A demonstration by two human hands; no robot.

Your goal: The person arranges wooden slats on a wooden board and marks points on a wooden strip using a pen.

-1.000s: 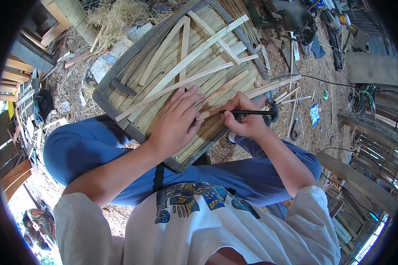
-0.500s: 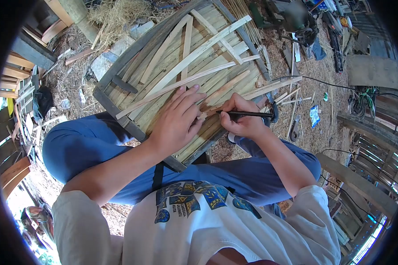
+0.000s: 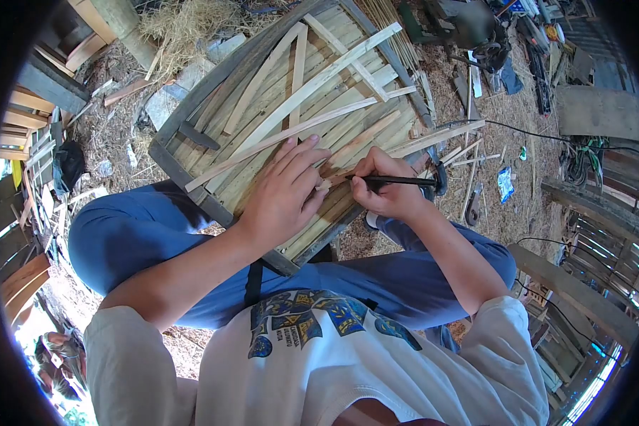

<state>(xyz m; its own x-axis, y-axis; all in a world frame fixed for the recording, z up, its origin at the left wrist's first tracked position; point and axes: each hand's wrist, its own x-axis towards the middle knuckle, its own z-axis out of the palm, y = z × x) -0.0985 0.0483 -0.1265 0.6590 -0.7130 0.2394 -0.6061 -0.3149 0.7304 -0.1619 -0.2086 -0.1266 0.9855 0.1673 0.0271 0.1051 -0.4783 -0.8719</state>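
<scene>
My right hand (image 3: 385,186) is closed around a slim black pen (image 3: 397,180), its tip on a narrow wooden strip (image 3: 339,177). The strip runs beneath this hand towards the right side of the slatted wooden table (image 3: 285,264). At the strip's near end my left hand (image 3: 285,190) rests palm down, thumb and index finger by the end and holding it against the slats. Its other fingers stretch forward to a long pale strip (image 3: 263,145) that lies slantwise over the table.
More light wooden strips (image 3: 334,67) lie crossed on the table's far half. A dark metal tool (image 3: 199,135) sits near its left edge. Straw and scraps cover the ground, with a blue wrapper (image 3: 505,184) and a black cable (image 3: 532,133) at right. Straw (image 3: 192,28) is heaped at back left.
My right hand and the pen have shifted very slightly to the left along the strip. The left hand stays in place.
</scene>
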